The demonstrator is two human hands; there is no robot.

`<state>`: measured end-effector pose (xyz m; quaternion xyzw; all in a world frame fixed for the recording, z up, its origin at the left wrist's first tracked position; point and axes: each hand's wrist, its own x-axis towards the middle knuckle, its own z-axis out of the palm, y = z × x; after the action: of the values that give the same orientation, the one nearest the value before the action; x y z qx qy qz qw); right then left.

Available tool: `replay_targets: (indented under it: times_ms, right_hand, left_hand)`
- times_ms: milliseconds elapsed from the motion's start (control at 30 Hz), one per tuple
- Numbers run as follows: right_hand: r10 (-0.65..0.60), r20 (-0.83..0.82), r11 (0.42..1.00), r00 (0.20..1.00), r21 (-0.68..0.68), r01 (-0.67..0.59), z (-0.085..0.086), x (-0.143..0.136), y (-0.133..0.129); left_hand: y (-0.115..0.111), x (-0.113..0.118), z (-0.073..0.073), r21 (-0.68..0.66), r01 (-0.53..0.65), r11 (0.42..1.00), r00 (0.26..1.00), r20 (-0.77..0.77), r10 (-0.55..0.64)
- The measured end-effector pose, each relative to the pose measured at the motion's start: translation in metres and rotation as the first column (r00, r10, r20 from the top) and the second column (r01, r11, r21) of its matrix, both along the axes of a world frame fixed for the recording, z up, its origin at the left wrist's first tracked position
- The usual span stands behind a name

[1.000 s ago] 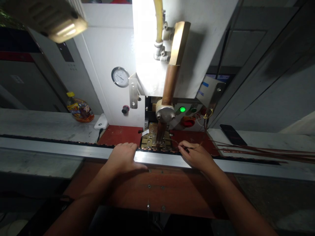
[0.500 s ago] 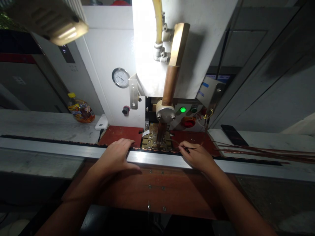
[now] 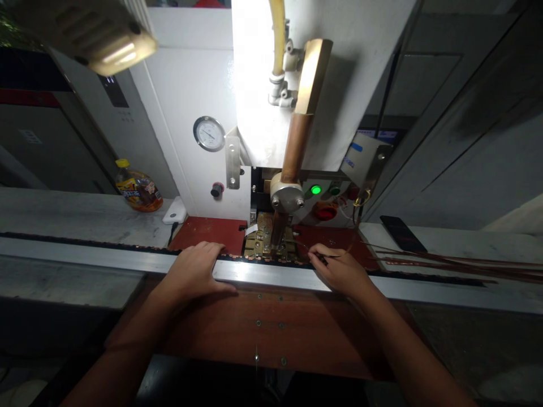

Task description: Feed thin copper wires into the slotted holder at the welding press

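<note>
My left hand [image 3: 195, 268] lies over a long aluminium bar [image 3: 258, 274], fingers across its far side and thumb along the near side. A black strip with copper-coloured pieces [image 3: 148, 249] runs along the bar's back edge. My right hand [image 3: 337, 268] is closed in a pinch on a thin copper wire [image 3: 350, 243], right of the machine's tip. Part of that wire is hidden by the fingers. Between my hands, a copper electrode rod [image 3: 278, 229] comes down onto a brass fixture [image 3: 257, 246] with screws, right at the strip.
Behind stands a white machine with a pressure gauge [image 3: 209, 134], a lit green button [image 3: 315, 190] and a red knob [image 3: 326, 212]. A bottle [image 3: 138, 189] and a white box [image 3: 175, 211] are at left. Copper strips [image 3: 445, 263] and a phone [image 3: 403, 233] lie at right.
My left hand has shifted slightly left along the bar. My right hand stays almost in place, still pinching the wire. The view has tilted a little.
</note>
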<state>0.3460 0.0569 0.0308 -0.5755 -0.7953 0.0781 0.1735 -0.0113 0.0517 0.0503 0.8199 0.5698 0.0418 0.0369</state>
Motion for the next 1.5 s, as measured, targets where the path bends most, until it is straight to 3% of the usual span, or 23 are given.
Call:
replay_targets:
  times_ms: [567,933,1167,1367,1500]
  right_hand:
    - [0.051,0.007,0.999,0.999,0.013,-0.051,-0.001,0.001,0.003]
    - [0.031,-0.071,0.999,0.997,0.038,-0.028,0.018,-0.002,0.005]
    - [0.031,0.009,0.998,0.999,0.056,-0.031,0.025,-0.015,0.008]
    - [-0.022,0.147,0.997,0.989,0.077,0.011,0.021,-0.026,0.007]
    - [-0.001,0.147,0.997,0.989,0.077,-0.01,0.016,-0.031,0.007]
  left_hand:
    - [-0.001,0.0,0.001,-0.009,-0.012,1.0,0.998,-0.056,0.011]
    - [0.0,0.0,0.0,-0.003,-0.014,1.0,0.998,-0.064,0.014]
    - [0.0,-0.002,-0.002,0.01,-0.014,1.0,0.999,-0.052,0.015]
    - [0.0,-0.002,-0.003,0.011,-0.02,1.0,0.998,-0.058,0.021]
    - [0.0,-0.002,-0.003,0.017,-0.01,1.0,0.997,-0.07,0.011]
